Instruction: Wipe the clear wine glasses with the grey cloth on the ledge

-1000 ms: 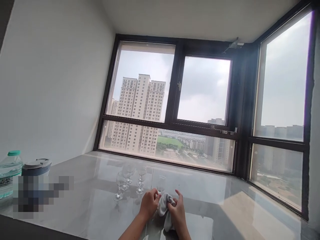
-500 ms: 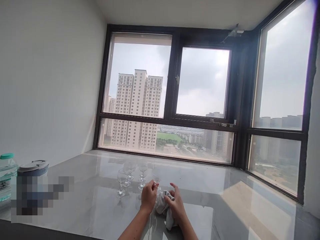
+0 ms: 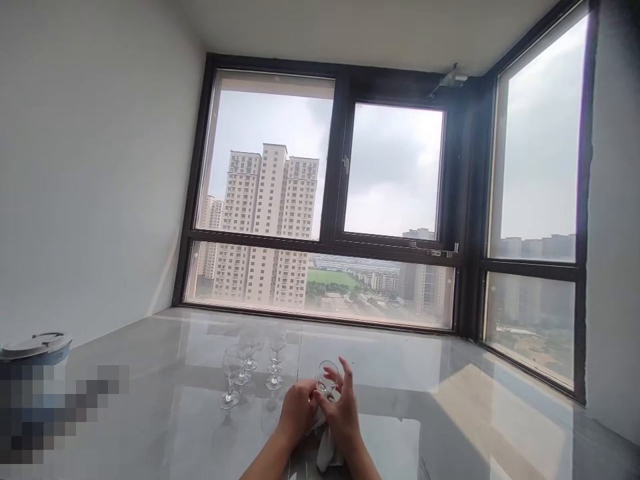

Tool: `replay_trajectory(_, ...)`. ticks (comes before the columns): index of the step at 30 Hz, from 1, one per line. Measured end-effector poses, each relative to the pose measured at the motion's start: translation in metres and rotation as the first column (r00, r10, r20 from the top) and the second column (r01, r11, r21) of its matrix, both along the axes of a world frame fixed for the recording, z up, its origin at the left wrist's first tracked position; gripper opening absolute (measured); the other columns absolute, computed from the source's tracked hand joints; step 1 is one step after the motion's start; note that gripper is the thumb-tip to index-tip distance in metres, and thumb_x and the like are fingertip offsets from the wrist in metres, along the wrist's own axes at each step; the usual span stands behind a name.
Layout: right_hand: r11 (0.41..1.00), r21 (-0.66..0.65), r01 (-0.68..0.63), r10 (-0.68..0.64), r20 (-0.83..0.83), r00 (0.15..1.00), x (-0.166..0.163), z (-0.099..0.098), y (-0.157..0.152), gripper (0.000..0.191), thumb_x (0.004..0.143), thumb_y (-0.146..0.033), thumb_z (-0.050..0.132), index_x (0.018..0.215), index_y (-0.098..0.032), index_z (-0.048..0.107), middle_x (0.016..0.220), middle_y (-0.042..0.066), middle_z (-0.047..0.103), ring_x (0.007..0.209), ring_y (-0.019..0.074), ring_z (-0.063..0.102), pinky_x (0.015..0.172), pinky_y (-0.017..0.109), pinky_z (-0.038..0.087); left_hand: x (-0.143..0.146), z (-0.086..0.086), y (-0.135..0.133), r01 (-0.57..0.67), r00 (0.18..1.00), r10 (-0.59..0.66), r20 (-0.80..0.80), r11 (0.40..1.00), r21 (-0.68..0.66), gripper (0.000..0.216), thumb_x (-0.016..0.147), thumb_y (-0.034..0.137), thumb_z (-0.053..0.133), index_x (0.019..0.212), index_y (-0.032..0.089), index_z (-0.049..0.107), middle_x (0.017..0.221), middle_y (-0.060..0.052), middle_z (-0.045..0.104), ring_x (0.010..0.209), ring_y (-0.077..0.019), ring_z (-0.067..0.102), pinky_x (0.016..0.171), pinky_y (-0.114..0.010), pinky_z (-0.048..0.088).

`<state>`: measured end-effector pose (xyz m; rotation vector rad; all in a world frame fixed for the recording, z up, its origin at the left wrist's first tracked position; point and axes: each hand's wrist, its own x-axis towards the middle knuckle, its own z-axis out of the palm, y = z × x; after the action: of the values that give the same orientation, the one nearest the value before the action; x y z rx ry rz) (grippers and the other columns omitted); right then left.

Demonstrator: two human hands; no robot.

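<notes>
Partly, the fingers (image 3: pixel 346 375) hide the glass (image 3: pixel 325 369) and pale cloth (image 3: pixel 327 452).

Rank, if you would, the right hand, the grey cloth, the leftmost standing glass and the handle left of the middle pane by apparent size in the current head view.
1. Right hand
2. Grey cloth and leftmost standing glass, unranked: the cloth is partly hidden, so their order is unsure.
3. Handle

Clear, shiny glass goblet (image 3: pixel 326 376) — matt cloth (image 3: pixel 327 452) — smooth, glossy countertop (image 3: pixel 150 413), mirror-like in patches
</notes>
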<state>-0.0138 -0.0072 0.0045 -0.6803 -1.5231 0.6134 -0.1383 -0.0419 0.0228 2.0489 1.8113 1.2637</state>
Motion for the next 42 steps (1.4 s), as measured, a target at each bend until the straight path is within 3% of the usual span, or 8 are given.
replay_trajectory(4, 1.0, -0.021, -0.018, 0.017, -0.046, 0.999, -0.007, 0.006, 0.01, 0.087, 0.074, -0.031, 0.073, 0.147, -0.031, 0.025, 0.119, 0.006, 0.068, 0.1, 0.0236, 0.068, 0.088, 0.041, 0.053, -0.004, -0.005, 0.001, -0.025, 0.999, 0.021, 0.042, 0.995, 0.099, 0.032, 0.086, 0.02, 0.047, 0.103, 0.022, 0.074, 0.09, -0.005, 0.075, 0.083, -0.0204, 0.067, 0.077, -0.029, 0.047)
replay_trajectory(7, 0.997, -0.072, -0.014, 0.005, -0.122, 0.993, -0.007, 0.019, 0.016, 0.088, 0.075, -0.039, 0.074, 0.146, -0.029, 0.023, 0.121, 0.009, 0.067, 0.097, 0.0238, 0.068, 0.079, 0.038, 0.055, -0.013, -0.001, -0.002, -0.226, 0.973, 0.209, 0.098, 0.949, 0.219, 0.027, 0.087, 0.021, 0.045, 0.099, 0.02, 0.069, 0.082, -0.005, 0.069, 0.081, -0.0215, 0.064, 0.079, -0.032, 0.047)
replay_trajectory(10, 0.992, -0.108, 0.065, -0.084, -0.183, 0.98, -0.001, 0.029, 0.026, 0.089, 0.074, -0.046, 0.073, 0.145, -0.028, 0.023, 0.121, 0.01, 0.065, 0.097, 0.0243, 0.068, 0.073, 0.035, 0.055, -0.022, 0.003, -0.005, -0.469, 0.883, 0.436, 0.172, 0.829, 0.303, 0.02, 0.088, 0.019, 0.041, 0.089, 0.02, 0.062, 0.088, -0.007, 0.065, 0.09, -0.0243, 0.062, 0.087, -0.037, 0.045)
replay_trajectory(16, 0.913, -0.202, 0.353, -0.375, -0.08, 0.924, 0.028, 0.024, 0.052, 0.091, 0.069, -0.052, 0.07, 0.143, -0.025, 0.025, 0.115, 0.008, 0.067, 0.094, 0.0257, 0.069, 0.078, 0.036, 0.051, -0.031, -0.002, 0.01, -0.779, 0.618, 0.678, 0.398, 0.596, 0.193, 0.044, 0.08, 0.021, 0.05, 0.123, 0.014, 0.043, 0.124, -0.018, 0.054, 0.12, -0.0338, 0.05, 0.099, -0.045, 0.04)
replay_trajectory(28, 0.863, -0.321, 0.391, -0.392, 0.066, 0.918, 0.056, 0.027, 0.089, 0.092, 0.062, -0.053, 0.067, 0.138, -0.018, 0.029, 0.11, 0.012, 0.069, 0.088, 0.0264, 0.07, 0.071, 0.034, 0.05, -0.042, -0.008, 0.021, -0.575, 0.692, 0.565, 0.45, 0.808, -0.13, 0.016, 0.081, 0.018, 0.053, 0.091, 0.025, 0.042, 0.11, -0.008, 0.062, 0.108, -0.0254, 0.063, 0.085, -0.032, 0.046)
replay_trajectory(36, 0.716, -0.293, 0.634, -0.647, 0.063, 0.76, 0.043, 0.034, 0.046, 0.079, 0.078, -0.057, 0.05, 0.143, -0.016, 0.028, 0.138, 0.024, 0.048, 0.119, 0.0376, 0.053, 0.09, 0.05, 0.045, -0.043, -0.007, 0.023, -0.556, 0.653, 0.541, 0.531, 0.818, -0.15, 0.049, 0.086, 0.01, 0.046, 0.13, 0.022, 0.031, 0.134, -0.012, 0.061, 0.127, -0.0176, 0.057, 0.092, -0.025, 0.046)
replay_trajectory(39, 0.758, -0.187, 0.625, -0.629, 0.049, 0.776, 0.03, 0.029, 0.015, 0.067, 0.081, -0.05, 0.047, 0.14, -0.022, 0.033, 0.128, 0.014, 0.055, 0.106, 0.0295, 0.057, 0.088, 0.043, 0.046, -0.042, -0.007, 0.024, -0.536, 0.671, 0.547, 0.501, 0.824, -0.182, 0.052, 0.087, 0.011, 0.047, 0.135, 0.023, 0.03, 0.137, -0.013, 0.061, 0.124, -0.0204, 0.06, 0.091, -0.027, 0.046)
replay_trajectory(42, 0.909, -0.043, 0.413, -0.406, 0.126, 0.905, 0.019, 0.02, -0.014, 0.063, 0.08, -0.044, 0.054, 0.138, -0.026, 0.038, 0.113, 0.005, 0.063, 0.093, 0.0235, 0.061, 0.077, 0.034, 0.049, -0.043, -0.008, 0.023, -0.522, 0.695, 0.543, 0.471, 0.832, -0.188, 0.051, 0.088, 0.012, 0.046, 0.136, 0.022, 0.031, 0.136, -0.013, 0.062, 0.119, -0.0213, 0.064, 0.089, -0.028, 0.046)
